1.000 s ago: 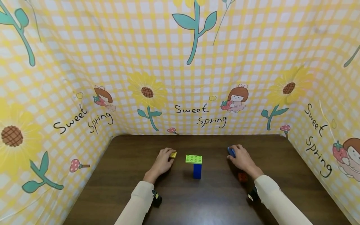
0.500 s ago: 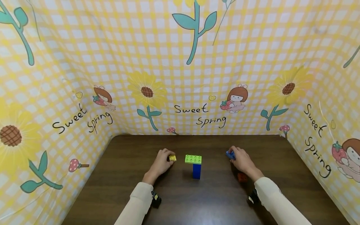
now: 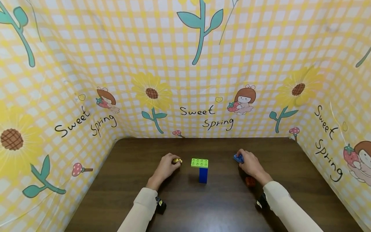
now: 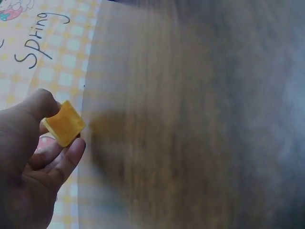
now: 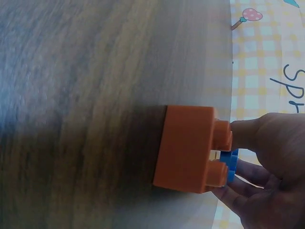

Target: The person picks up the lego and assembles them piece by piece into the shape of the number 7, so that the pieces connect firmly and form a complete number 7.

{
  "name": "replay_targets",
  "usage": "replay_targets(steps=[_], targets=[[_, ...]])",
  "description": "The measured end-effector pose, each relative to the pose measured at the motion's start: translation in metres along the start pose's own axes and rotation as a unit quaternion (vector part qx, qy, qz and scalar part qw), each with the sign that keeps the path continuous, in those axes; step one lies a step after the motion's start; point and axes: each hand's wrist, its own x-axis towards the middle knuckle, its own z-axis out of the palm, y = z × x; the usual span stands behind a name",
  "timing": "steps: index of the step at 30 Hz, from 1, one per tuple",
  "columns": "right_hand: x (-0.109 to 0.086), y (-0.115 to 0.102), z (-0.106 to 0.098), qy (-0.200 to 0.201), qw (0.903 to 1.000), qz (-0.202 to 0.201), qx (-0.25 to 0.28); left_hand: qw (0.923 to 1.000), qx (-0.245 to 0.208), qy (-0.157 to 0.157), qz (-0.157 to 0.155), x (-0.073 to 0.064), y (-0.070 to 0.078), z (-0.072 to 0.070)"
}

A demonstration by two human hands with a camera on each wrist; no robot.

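My left hand (image 3: 166, 167) pinches a small yellow toy building brick (image 3: 177, 160) between thumb and fingers. In the left wrist view, this yellow brick (image 4: 66, 125) shows a smooth side without studs. My right hand (image 3: 251, 164) pinches a blue building brick (image 3: 239, 158) at its fingertips. An orange-red brick (image 3: 250, 181) sits on the table beneath the right forearm. In the right wrist view, the orange-red brick (image 5: 185, 149) partly hides the blue one (image 5: 228, 164). Between the hands stands a blue brick column (image 3: 203, 175) topped by a lime-green studded brick (image 3: 199, 162), overhanging leftward.
The dark wooden table (image 3: 185, 206) has a rounded far edge. A yellow checked cloth (image 3: 185, 80) with printed flowers and lettering rises behind it and along both sides. Black straps with small devices circle both wrists.
The yellow brick has turned in my left fingers, its studs now pointing rightward. My right hand has shifted its hold on the blue brick, so more studs show. The green-topped column stays put.
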Motion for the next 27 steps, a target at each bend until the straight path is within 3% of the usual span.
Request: replay_targets(steps=[9,16,27], targets=[[-0.002,0.003,-0.001,-0.001,0.9991,0.016,0.04,0.9991,-0.027,0.033,-0.002,0.0,0.003,-0.008],[-0.007,-0.008,-0.004,0.018,0.9954,0.021,0.091,0.9946,-0.033,0.086,0.046,-0.003,0.011,-0.018],[-0.014,-0.036,-0.013,0.025,0.9897,0.0,0.141,0.9915,-0.084,0.088,0.047,-0.015,0.034,-0.033]])
